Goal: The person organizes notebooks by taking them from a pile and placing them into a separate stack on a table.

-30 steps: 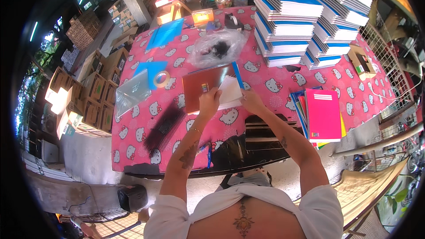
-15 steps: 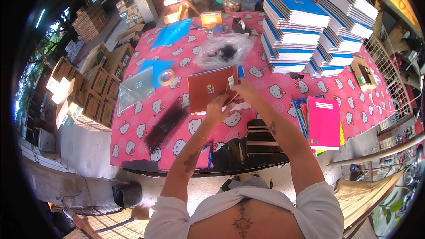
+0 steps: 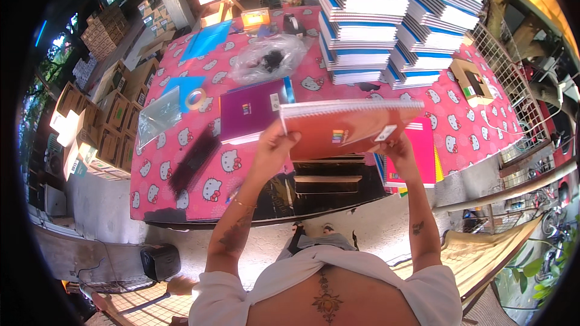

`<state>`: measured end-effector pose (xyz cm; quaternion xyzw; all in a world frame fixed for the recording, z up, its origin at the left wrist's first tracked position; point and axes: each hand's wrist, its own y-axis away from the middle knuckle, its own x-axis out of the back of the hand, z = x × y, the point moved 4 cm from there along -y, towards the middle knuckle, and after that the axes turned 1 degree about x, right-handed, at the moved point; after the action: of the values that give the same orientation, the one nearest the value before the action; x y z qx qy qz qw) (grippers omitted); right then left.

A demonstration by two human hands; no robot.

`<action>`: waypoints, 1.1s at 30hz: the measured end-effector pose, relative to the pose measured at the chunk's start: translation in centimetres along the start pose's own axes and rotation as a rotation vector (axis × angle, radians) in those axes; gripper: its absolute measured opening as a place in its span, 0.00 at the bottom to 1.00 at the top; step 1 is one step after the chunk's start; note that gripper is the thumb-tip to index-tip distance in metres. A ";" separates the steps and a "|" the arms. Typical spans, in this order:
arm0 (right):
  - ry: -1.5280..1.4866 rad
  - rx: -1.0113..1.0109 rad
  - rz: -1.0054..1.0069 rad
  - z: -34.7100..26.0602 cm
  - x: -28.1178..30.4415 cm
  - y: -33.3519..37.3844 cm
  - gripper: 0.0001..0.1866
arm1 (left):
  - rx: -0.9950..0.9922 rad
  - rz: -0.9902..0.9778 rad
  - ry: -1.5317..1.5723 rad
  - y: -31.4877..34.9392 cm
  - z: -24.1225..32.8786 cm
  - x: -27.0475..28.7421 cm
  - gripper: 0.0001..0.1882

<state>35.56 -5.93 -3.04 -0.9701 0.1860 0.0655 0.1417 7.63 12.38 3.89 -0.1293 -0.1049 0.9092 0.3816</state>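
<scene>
A spiral notebook with a red-brown cover (image 3: 338, 136) is held up off the table between both my hands, its wire-bound edge on the far side. My left hand (image 3: 273, 148) pinches its left end. At the lower right corner my right hand (image 3: 396, 148) grips it. Left of it, a purple notebook (image 3: 248, 111) lies on the table on top of other notebooks. Partly behind my right hand is a pile topped by a pink notebook (image 3: 424, 156). A bundle of black binding wires (image 3: 194, 162) lies at the left near side.
Tall stacks of blue-covered notebooks (image 3: 362, 30) stand at the back right. Nearby is an open cardboard box (image 3: 471, 81). A clear plastic bag (image 3: 269, 60), tape roll (image 3: 196, 99) and blue sheets (image 3: 206, 39) lie on the pink patterned tablecloth (image 3: 241, 175). Cartons (image 3: 115, 121) stand at the left.
The red-brown notebook has been lifted off the pile and moved right, with both hands on it. The purple notebook beneath is now uncovered. The whole view has shifted somewhat.
</scene>
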 end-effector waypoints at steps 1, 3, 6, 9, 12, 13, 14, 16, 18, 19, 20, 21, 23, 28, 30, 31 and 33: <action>-0.022 -0.042 0.009 1.9 1.7 1.1 0.20 | -0.002 -0.003 0.000 0.0 -0.5 -0.7 0.16; 0.003 -0.044 0.057 3.7 2.4 2.7 0.17 | 0.007 -0.043 -0.086 0.2 -2.1 -1.8 0.12; 0.011 -0.013 0.113 5.2 1.9 3.3 0.12 | 0.022 -0.082 -0.116 1.2 -3.2 -1.5 0.16; -0.086 -0.147 0.006 8.6 1.8 3.6 0.15 | 0.041 -0.083 -0.080 1.4 -3.8 -1.2 0.19; 0.048 -0.179 0.122 11.3 0.5 4.1 0.23 | -0.003 -0.013 -0.095 2.4 -6.1 0.4 0.21; -0.007 -0.152 0.157 10.0 -1.5 4.0 0.29 | 0.044 0.082 -0.031 3.2 -7.3 0.4 0.23; -0.010 -0.161 0.149 10.7 -3.3 3.6 0.29 | 0.090 0.177 0.034 4.1 -8.7 0.7 0.24; 0.129 0.077 0.307 10.7 -5.6 4.0 0.34 | 0.111 0.263 0.041 6.0 -13.3 1.0 0.28; 0.071 -0.062 0.226 11.2 -4.4 4.4 0.38 | 0.193 0.276 -0.017 7.4 -15.4 1.8 0.28; 0.201 0.005 0.164 10.4 -2.7 4.0 0.38 | 0.216 0.293 -0.329 8.1 -16.0 3.6 0.27; 0.158 0.040 0.182 9.3 -2.7 3.9 0.37 | 0.260 0.361 -0.457 8.8 -16.2 8.4 0.27; 0.113 0.077 0.191 7.9 -3.0 3.6 0.36 | 0.311 0.433 -0.582 9.8 -16.1 13.4 0.26; 0.096 0.183 0.330 0.0 -6.1 2.8 0.31 | 0.216 0.494 -1.331 11.6 -12.4 22.5 0.22; 1.097 0.618 -0.137 -5.6 -17.9 -1.4 0.22 | 0.160 0.388 -1.768 11.9 -10.7 29.1 0.15; 1.106 0.636 -0.185 -4.5 -21.5 -2.8 0.20 | 0.170 0.356 -1.774 11.4 -9.7 29.4 0.13; 1.120 0.614 -0.167 -3.3 -22.3 -3.4 0.18 | 0.025 0.462 -1.806 11.3 -8.5 29.3 0.11; 1.138 0.597 -0.147 -0.9 -22.7 -4.0 0.17 | -0.156 0.667 -1.927 10.4 -5.8 27.6 0.09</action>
<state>16.22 5.16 2.93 -0.7823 0.1752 -0.5234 0.2887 -16.13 25.69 -8.87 0.6099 -0.3848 0.6771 -0.1468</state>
